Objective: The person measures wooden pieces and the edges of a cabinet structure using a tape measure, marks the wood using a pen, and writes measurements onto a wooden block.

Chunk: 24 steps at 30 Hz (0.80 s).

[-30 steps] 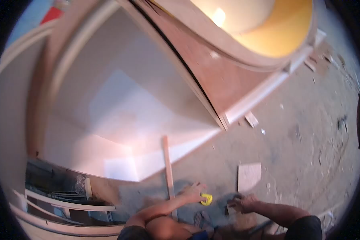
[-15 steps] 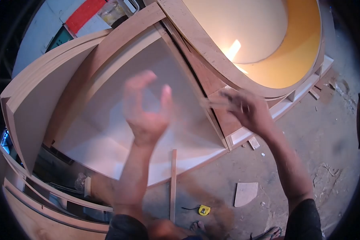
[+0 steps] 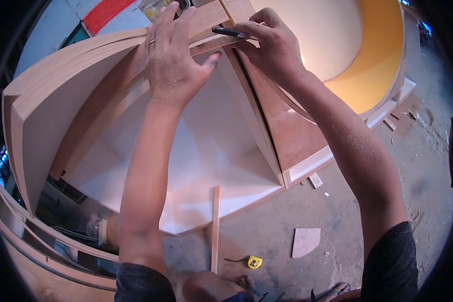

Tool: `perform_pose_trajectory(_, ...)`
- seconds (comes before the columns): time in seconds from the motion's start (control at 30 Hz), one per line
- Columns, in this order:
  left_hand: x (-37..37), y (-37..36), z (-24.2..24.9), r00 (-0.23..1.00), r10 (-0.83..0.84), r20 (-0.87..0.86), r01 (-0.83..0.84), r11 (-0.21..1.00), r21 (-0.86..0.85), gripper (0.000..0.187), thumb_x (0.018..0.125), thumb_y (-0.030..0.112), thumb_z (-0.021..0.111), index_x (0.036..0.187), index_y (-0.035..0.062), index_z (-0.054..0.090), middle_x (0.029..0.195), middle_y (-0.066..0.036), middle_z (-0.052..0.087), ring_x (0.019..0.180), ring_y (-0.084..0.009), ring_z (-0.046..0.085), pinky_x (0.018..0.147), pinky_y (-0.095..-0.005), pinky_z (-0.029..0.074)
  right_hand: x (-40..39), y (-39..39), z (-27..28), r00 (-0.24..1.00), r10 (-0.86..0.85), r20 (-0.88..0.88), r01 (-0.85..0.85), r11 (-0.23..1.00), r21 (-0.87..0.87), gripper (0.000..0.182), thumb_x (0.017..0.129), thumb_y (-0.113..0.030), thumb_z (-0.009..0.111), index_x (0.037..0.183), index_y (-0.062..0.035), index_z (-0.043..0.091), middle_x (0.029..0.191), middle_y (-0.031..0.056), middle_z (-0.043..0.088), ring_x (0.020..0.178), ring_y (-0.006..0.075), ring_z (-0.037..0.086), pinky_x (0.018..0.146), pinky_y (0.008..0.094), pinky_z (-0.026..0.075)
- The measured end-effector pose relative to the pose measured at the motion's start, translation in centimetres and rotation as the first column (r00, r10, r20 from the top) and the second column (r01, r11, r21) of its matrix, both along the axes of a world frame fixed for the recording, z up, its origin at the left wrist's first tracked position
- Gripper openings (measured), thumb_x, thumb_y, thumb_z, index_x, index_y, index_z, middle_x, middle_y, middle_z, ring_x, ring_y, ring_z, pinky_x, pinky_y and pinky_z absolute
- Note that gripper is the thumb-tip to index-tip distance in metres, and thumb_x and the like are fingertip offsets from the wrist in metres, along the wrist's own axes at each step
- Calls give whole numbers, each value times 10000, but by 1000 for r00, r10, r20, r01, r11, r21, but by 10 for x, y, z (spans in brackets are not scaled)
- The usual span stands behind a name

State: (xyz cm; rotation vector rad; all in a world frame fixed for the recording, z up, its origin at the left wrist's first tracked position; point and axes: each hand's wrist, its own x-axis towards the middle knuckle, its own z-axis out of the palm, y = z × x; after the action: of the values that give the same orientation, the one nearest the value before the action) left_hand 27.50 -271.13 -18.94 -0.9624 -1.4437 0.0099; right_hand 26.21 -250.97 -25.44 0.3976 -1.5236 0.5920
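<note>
My left hand [image 3: 173,65] lies with fingers stretched over the top of the curved wooden frame [image 3: 207,20], thumb out to the right. At the frame's upper corner, my right hand [image 3: 279,48] pinches a slim black pen-like tool [image 3: 229,33], its dark end pointing left. I cannot make out exactly what kind it is. Beneath the tool a short wooden edge [image 3: 206,46] runs between the two hands. Below opens the cabinet's white-lined inside [image 3: 196,136]. Wood dust covers both hands.
A round piece with a yellow inner wall [image 3: 382,55] stands at right. A curved wooden panel [image 3: 60,75] juts out at left. A wooden strip [image 3: 216,221] leans against the cabinet's base. On the floor lie a yellow tape measure [image 3: 254,262] and a wood offcut [image 3: 306,242].
Both hands have moved up to the frame's top corner. The left has flattened onto the wood; the right, blurred before, now shows the black tool clearly.
</note>
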Motion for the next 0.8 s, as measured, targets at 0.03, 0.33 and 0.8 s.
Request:
perform_pose_trajectory(0.03,-5,-2,2,998,-17,54,17,1000,2,783,719,191,804,1442,84,522,1493,-173,527,1386,-361,499,1171,-490,395,1,0,0,1000,14,4,-14,1000,8,235,819,-238,839,1047,-217,783,1010,20,648,874,241,696,751,383,576)
perform_pose_trajectory(0.33,-36,-3,5,997,-21,79,19,999,28,668,764,276,783,1378,102,587,1417,-145,584,1334,-337,545,1188,-565,334,77,51,-98,994,-16,105,42,966,-256,277,764,-98,885,1015,-108,767,942,59,613,790,204,649,673,347,541)
perform_pose_trajectory(0.8,-63,38,10,968,161,-194,-133,980,151,534,713,325,905,1168,114,724,1136,-69,675,1118,-278,642,1002,-453,480,141,105,-179,965,151,212,-35,882,-470,264,805,-9,857,1036,-45,735,932,7,546,741,74,525,593,225,454)
